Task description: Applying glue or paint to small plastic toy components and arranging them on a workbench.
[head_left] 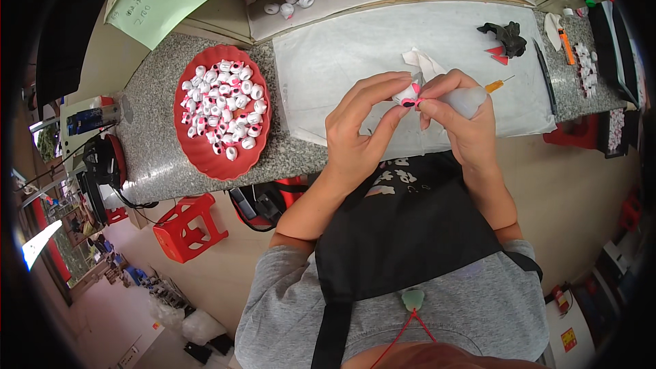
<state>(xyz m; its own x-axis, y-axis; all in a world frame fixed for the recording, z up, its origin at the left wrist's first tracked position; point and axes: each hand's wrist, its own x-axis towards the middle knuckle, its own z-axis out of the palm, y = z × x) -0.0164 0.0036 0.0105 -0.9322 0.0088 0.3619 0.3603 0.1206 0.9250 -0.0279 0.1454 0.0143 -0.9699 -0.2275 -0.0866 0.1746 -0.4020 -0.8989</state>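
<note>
Grey shirt (pixel 478 304) up close; left hand (pixel 362 123) pinches a white-and-pink piece (pixel 405 96) over the bench (pixel 294 157), toward its near edge; right hand (pixel 468 126) pinches alongside, cradling a bottle (pixel 467 101). Looks light, stiff, maybe slick: grip its plain white sides!

The sheet (pixel 307 75) lies open from the left hand (pixel 357 126) leftward toward the plate (pixel 208 159); a tissue (pixel 424 61) obstructs just beyond the grip, a needle (pixel 497 85) rightward.
</note>
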